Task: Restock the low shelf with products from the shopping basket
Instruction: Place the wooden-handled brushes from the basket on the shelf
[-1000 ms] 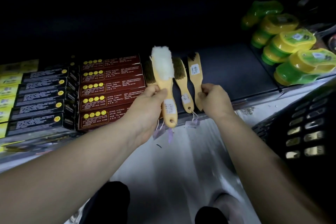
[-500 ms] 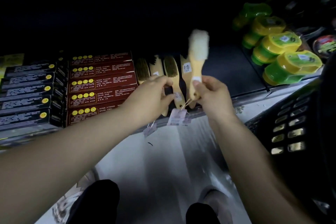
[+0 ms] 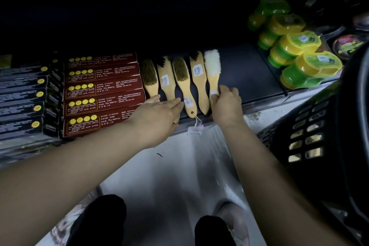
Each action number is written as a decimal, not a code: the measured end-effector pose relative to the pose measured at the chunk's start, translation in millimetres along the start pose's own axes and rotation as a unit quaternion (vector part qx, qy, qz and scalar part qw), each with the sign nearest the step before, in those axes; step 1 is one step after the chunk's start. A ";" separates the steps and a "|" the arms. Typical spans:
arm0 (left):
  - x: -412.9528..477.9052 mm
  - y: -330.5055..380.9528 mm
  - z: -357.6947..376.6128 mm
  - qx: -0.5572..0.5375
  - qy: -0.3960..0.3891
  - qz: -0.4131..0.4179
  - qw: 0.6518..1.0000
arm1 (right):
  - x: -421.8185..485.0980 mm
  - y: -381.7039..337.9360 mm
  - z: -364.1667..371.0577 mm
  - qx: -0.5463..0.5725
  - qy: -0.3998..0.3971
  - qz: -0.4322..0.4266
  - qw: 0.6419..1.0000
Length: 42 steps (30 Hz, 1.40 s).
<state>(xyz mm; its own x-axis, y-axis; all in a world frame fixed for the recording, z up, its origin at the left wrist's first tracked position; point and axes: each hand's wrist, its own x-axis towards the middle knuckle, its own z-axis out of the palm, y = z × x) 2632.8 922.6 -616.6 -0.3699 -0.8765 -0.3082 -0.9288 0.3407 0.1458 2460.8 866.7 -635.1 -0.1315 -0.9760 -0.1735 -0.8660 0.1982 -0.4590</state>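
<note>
Likely placing: right hand (image 3: 226, 104), grip pinching the white-fleeced wooden brush (image 3: 212, 66) at the front edge of the dark low shelf (image 3: 249, 78); left hand (image 3: 157, 114) flat, empty. Next, release.

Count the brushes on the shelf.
5, in a row beside the red boxes: first, second, third, fourth, then the fleece brush in the right hand. Dark rear may hide more.

Head cam, fwd+down, close on low shelf (image 3: 249, 78).
</note>
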 end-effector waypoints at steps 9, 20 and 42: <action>-38.7 31.1 -83.9 -0.155 0.109 0.044 0.981 | -97.9 -72.6 -89.8 0.197 0.096 -0.116 0.969; -37.3 140.5 -198.9 -0.209 0.124 0.209 0.947 | -145.2 33.7 -227.8 0.136 0.082 -0.068 0.985; -10.8 201.7 -161.5 0.092 0.016 0.346 0.934 | -137.6 155.9 -157.9 0.045 -0.359 0.061 0.930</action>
<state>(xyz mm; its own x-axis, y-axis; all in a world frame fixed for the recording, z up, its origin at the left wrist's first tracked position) 2453.1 945.8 -432.1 -0.8847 -0.4336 -0.1713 -0.4569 0.8794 0.1339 2267.7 1017.7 -545.2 0.1586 -0.6404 -0.7515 -0.8174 0.3418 -0.4637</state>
